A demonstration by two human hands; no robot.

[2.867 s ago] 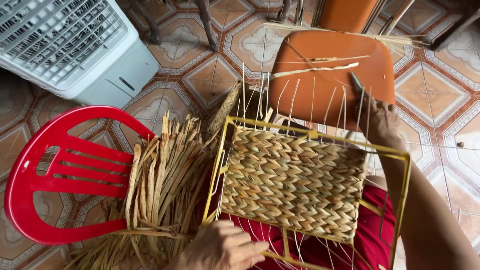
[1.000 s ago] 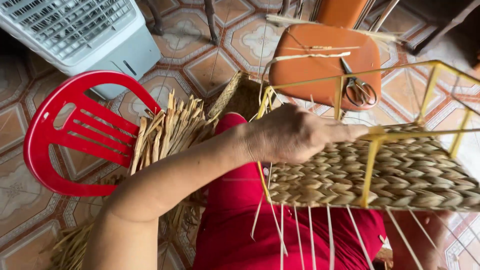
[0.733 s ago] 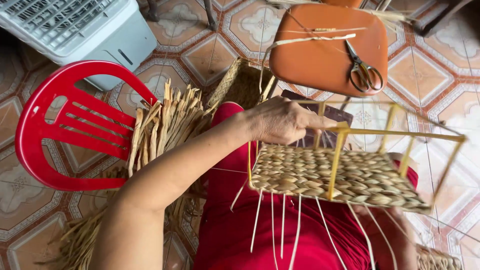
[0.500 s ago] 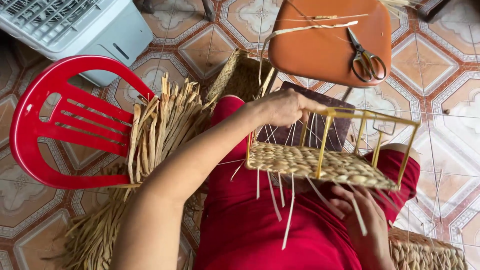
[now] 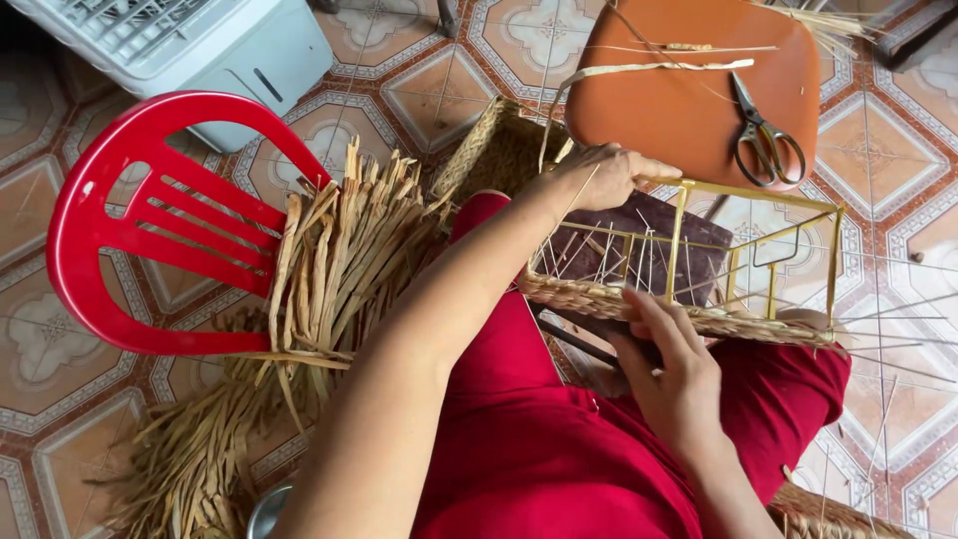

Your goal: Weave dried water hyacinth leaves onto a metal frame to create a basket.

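Your left hand (image 5: 604,175) is hemmed in at the yellow wire frame (image 5: 699,250): orange stool (image 5: 689,90) with scissors (image 5: 763,140) just beyond, dried reed bundle (image 5: 339,260) and red chair (image 5: 150,215) crowding left. Thin strands (image 5: 888,329) fan across the right. Open tiled floor (image 5: 419,90) shows between chair and stool.

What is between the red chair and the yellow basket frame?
In the head view, a bundle of dried straw strips hangs over the red chair, and the person's left forearm crosses before the yellow wire frame that the left hand grips.
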